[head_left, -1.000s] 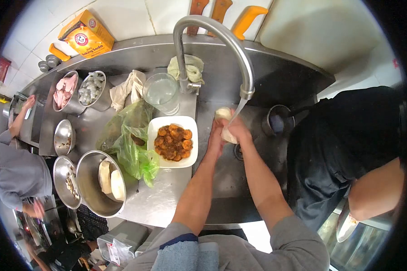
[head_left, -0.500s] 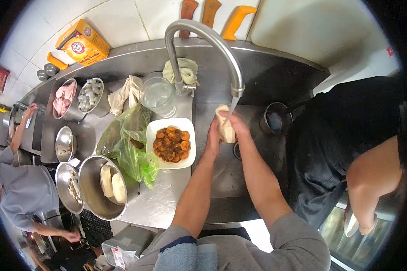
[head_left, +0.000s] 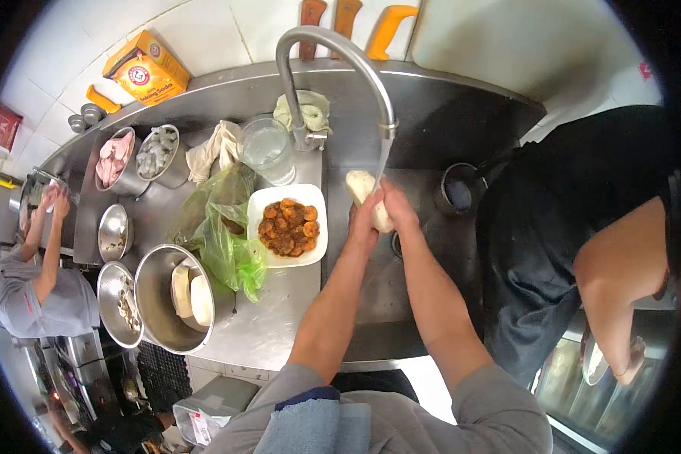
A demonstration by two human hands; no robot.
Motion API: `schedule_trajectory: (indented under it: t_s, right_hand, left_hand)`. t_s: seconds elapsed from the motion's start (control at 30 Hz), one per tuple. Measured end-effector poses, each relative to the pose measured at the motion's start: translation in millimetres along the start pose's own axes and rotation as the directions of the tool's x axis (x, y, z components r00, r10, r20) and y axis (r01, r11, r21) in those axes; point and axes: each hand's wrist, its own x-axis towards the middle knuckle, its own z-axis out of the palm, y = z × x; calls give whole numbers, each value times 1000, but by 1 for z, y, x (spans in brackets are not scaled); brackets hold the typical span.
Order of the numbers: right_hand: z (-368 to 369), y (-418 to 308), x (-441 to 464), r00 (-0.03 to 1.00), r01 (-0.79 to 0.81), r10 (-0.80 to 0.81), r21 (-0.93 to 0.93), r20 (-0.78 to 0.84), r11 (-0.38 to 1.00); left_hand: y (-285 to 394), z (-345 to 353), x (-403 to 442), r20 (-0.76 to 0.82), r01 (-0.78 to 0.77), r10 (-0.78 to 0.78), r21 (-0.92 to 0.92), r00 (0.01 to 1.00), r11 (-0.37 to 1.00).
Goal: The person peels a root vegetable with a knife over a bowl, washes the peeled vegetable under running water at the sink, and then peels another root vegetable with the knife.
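A pale, peeled root vegetable (head_left: 360, 185) is held over the sink (head_left: 371, 295), tilted, in the stream from the faucet (head_left: 386, 98). My left hand (head_left: 364, 221) is closed around its lower left side. Against its right side rests my right hand (head_left: 399, 206), fingers curled in and partly hidden. The water runs down between the vegetable and the right hand. Two more peeled pieces (head_left: 201, 300) of the same pale kind lie in a large steel pot (head_left: 159, 333) on the counter to the left.
Left of the sink stand a white dish of sauced food (head_left: 287, 261), a green plastic bag (head_left: 231, 261), a water pitcher (head_left: 268, 151) and steel bowls (head_left: 115, 231). A co-worker in black (head_left: 575, 227) stands close on the right; another person (head_left: 41, 299) works at far left.
The vegetable has turned from nearly upright to slanting left in my hands. My right hand has shifted lower along it. At far left, the co-worker's hands have come together.
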Motion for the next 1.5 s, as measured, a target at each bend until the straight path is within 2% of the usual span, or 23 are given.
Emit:
schedule_trajectory:
  t_s: [0.03,0.13,0.17,0.23,0.27,0.33,0.37,0.47,0.5,0.6,0.7,0.8,0.93,1.0,1.1,1.2,1.27,1.3,1.33,1.37,1.4,1.43,1.5]
  right_hand:
    - [-1,2,4,990,-139,137,127,25,982]
    - [10,-8,-44,973,46,-55,-44,-225,998]
    - [21,-26,-70,961,108,-49,205,-274,973]
    - [37,-5,-76,912,225,-112,252,-396,941]
    - [40,4,-73,878,288,-142,269,-457,919]
    - [32,-8,-76,915,275,-190,209,-355,938]
    - [27,-14,-77,931,268,-207,176,-302,947]
    - [11,-14,-65,973,209,-131,475,-192,855]
    - [13,-10,-63,957,254,-148,467,-251,847]
    - [19,-4,-66,848,469,-428,67,-314,881]
    - [6,-21,-60,980,157,-85,445,-178,882]
    - [-1,-24,-54,996,87,-57,516,-73,852]
    - [4,-49,-71,970,242,-234,269,-60,932]
    - [7,-65,-79,959,274,-271,30,-80,961]
    - [10,-60,-76,846,392,-509,-458,-162,798]
    - [11,-65,-72,924,255,-379,-654,-53,712]
    - [9,-42,-42,957,166,-279,-627,-84,761]
    - [8,-34,-28,969,122,-226,-610,-96,783]
    - [5,-37,-20,1000,27,-27,-338,4,941]
    - [1,-41,-11,978,-130,137,-53,158,990]
    - [-5,-42,-4,907,-325,243,205,344,923]
    - [-7,-36,3,869,-419,252,364,427,832]
    - [-9,-27,0,937,-271,177,307,300,912]
  left_hand:
    - [-1,2,-3,2,-52,52,29,999,998]
    - [2,11,1,-79,-178,189,131,979,975]
    - [4,14,-1,-85,-224,250,236,965,946]
    - [9,19,-4,-76,-303,371,438,926,846]
    - [12,20,-3,-63,-300,341,341,938,891]
    - [21,22,-5,-34,-270,277,139,960,953]
    - [20,26,-7,-103,-193,203,101,974,976]
    - [-1,-6,18,89,11,11,-245,996,969]
    - [1,0,16,77,32,-14,-231,997,972]
    - [8,9,9,25,63,-59,-234,998,970]
    - [7,12,7,49,-25,34,-179,998,984]
    - [15,10,5,169,25,18,-250,985,968]
    - [24,25,-12,138,5,45,-339,989,941]
    - [20,23,-8,60,-8,21,-211,998,977]
    - [12,16,0,4,-2,2,37,1000,999]
    - [9,8,-1,-49,117,-111,145,993,982]
    - [11,10,-17,-83,165,-151,200,985,966]
    - [6,5,-14,-5,160,-161,133,987,978]
    - [1,-1,-9,72,157,-161,67,984,985]
    - [-5,-9,-4,149,159,-157,0,976,987]
    - [0,-4,-8,136,149,-142,-48,981,988]
    - [9,8,-15,124,139,-127,-97,984,985]
    - [15,16,-18,145,128,-99,-209,984,969]
